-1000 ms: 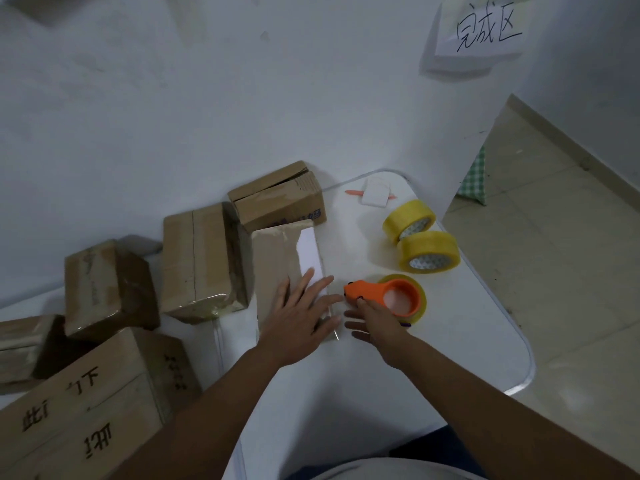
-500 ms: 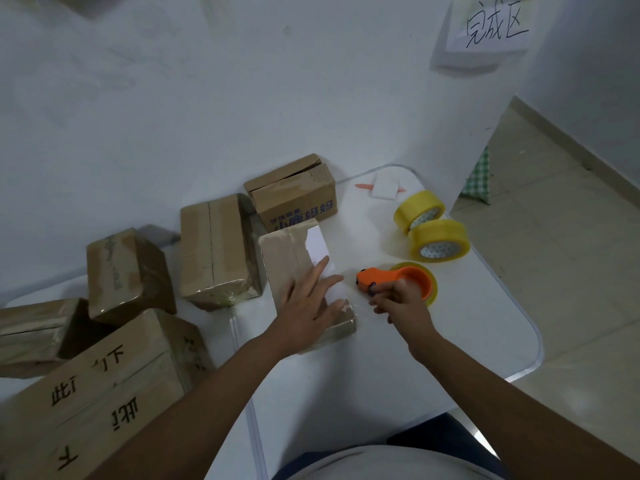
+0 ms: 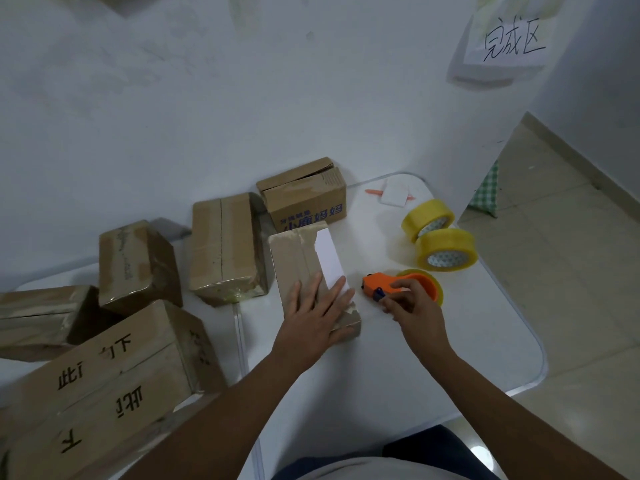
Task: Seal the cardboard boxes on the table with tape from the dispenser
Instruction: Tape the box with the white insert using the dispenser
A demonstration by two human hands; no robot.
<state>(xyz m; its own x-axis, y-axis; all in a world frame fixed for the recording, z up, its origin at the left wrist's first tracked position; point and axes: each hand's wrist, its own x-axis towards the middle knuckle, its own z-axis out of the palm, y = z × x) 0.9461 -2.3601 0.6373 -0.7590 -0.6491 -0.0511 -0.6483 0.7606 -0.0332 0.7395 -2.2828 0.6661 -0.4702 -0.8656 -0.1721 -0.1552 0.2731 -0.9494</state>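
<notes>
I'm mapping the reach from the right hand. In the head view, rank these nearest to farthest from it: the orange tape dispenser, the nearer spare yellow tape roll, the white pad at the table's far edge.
1. Orange tape dispenser: under the right hand's fingers.
2. Nearer yellow tape roll: beyond the dispenser, to the right.
3. White pad: at the far edge, near the wall.

1. Seven cardboard boxes: one under the left hand [image 3: 304, 258], one printed in blue [image 3: 308, 199], one with a split seam [image 3: 225, 244], one tilted [image 3: 135, 261], one at the left edge [image 3: 41, 317], two stacked with black characters [image 3: 104, 372] [image 3: 114, 427].
2. Two loose yellow tape rolls [image 3: 427, 220] [image 3: 446, 249].
3. One orange dispenser [image 3: 398, 284].
4. One white pad [image 3: 394, 195].
5. One wall sign [image 3: 512, 39].
6. Two hands [image 3: 311, 320] [image 3: 415, 310].
</notes>
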